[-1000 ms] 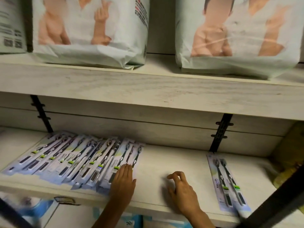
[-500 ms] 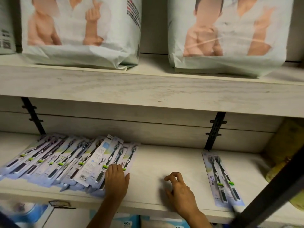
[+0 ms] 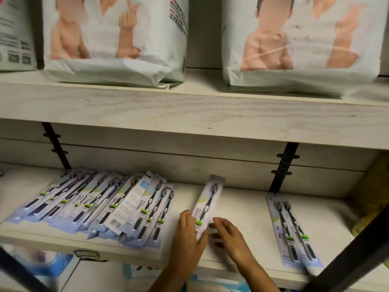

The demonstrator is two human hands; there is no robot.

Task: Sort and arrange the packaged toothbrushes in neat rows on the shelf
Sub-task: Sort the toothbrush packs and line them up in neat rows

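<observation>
A fanned pile of packaged toothbrushes (image 3: 101, 205) lies overlapping on the left of the lower shelf (image 3: 248, 209). One narrow single pack (image 3: 208, 199) stands apart in the middle, tilted with its top toward the back wall. My left hand (image 3: 188, 234) grips this pack at its lower end, fingers on its left edge. My right hand (image 3: 230, 237) is just right of it, its straight fingers touching the pack's bottom corner. A twin pack (image 3: 292, 228) lies flat by itself at the right.
Two large diaper bags (image 3: 117, 39) (image 3: 299, 43) sit on the upper shelf (image 3: 189, 114). Black brackets (image 3: 284, 165) run down the back wall. A dark diagonal bar (image 3: 353, 258) crosses the lower right corner. Yellow packaging (image 3: 372, 197) fills the far right.
My left hand has pulled one pack off the right side of the pile and carried it to the middle of the shelf. My right hand has shifted to meet it.
</observation>
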